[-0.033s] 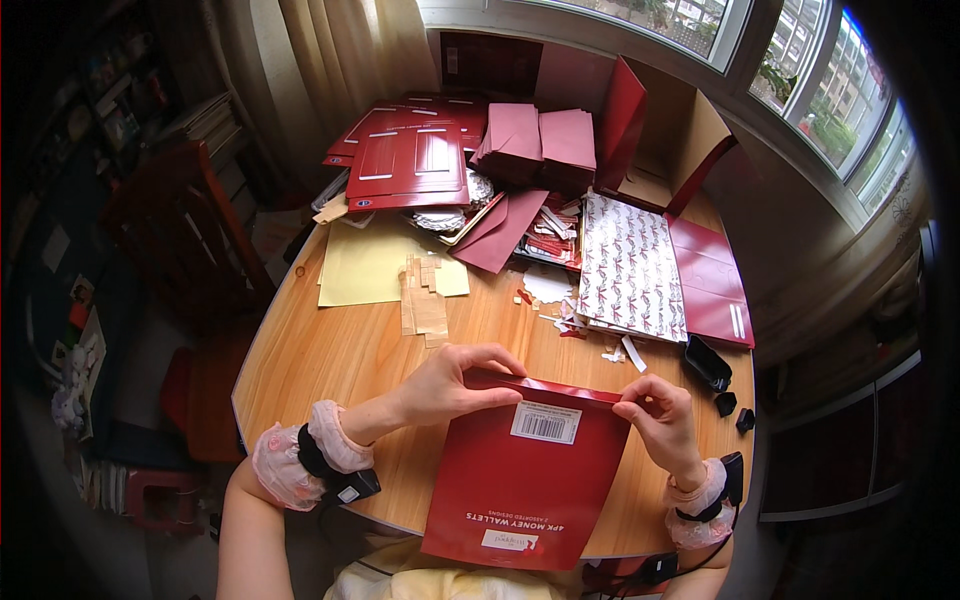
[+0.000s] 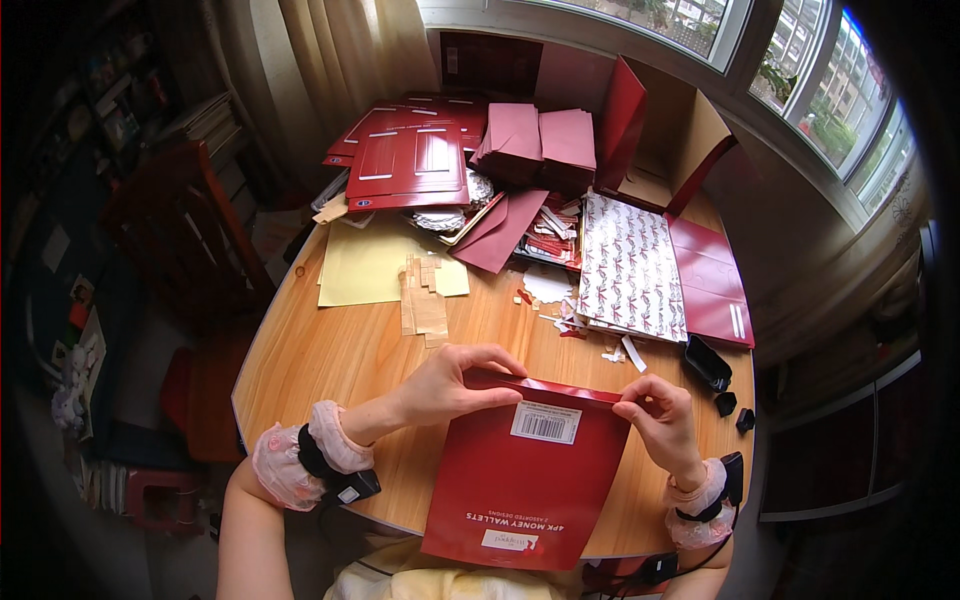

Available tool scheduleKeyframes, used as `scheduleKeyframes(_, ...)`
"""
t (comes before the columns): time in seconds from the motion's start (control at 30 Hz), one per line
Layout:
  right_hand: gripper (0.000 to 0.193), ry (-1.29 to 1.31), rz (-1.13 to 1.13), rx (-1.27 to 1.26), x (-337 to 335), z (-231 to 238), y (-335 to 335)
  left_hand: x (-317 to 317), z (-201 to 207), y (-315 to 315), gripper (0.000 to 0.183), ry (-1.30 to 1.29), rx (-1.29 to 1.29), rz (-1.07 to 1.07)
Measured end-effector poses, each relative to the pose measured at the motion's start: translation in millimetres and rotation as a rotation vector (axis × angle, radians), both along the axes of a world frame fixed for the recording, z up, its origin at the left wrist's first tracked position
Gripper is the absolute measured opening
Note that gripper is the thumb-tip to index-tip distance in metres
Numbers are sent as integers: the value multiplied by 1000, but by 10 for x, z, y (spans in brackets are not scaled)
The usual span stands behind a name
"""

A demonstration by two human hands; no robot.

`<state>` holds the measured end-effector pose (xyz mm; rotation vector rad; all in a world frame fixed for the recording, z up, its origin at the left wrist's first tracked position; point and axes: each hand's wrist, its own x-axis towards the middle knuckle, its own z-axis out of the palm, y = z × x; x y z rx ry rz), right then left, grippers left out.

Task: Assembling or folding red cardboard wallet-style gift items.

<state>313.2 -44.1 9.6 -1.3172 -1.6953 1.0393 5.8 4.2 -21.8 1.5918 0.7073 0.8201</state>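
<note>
A flat red card packet (image 2: 515,480) with a white barcode label hangs over the table's near edge, its printing upside down to me. Its far edge is folded over into a narrow strip. My left hand (image 2: 465,382) pinches this edge near its left end, thumb on the near side and fingers behind. At the right end, my right hand (image 2: 655,415) grips the same edge between thumb and curled fingers. Farther off, brown tape strips (image 2: 424,300) lie partly over yellow paper sheets (image 2: 365,265).
Red printed cards (image 2: 405,165), stacks of pink envelopes (image 2: 510,135) and an open red box (image 2: 660,140) fill the far side. Patterned sheets (image 2: 630,265) lie at right, near a black tray-like object (image 2: 706,362) by the table edge. Paper scraps are scattered mid-table.
</note>
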Motion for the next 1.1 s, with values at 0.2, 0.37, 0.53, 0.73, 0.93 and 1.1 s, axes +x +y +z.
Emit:
scheduleKeyframes(0.2, 10, 7, -4, 36, 3, -36, 21, 13, 6, 11, 22, -31, -42, 0)
scheduleKeyframes(0.37, 10, 43, 1, 36, -13, -65, 54, 2, 56, 6, 18, -37, -28, 13)
scheduleKeyframes(0.53, 10, 22, 6, 51, -10, -42, 45, 33, 29, 2, 13, -100, -86, 32)
scheduleKeyframes(0.73, 10, 32, 12, 57, -23, -29, 45, 21, 34, 15, 12, -23, -25, 49)
scheduleKeyframes(0.93, 9, 39, 12, 46, -16, -48, 47, 2, 46, 26, 12, 38, 64, 56)
scheduleKeyframes(1.1, 9, 23, 5, 58, -8, -92, 56, -8, -11, 25, 14, 31, 65, 76)
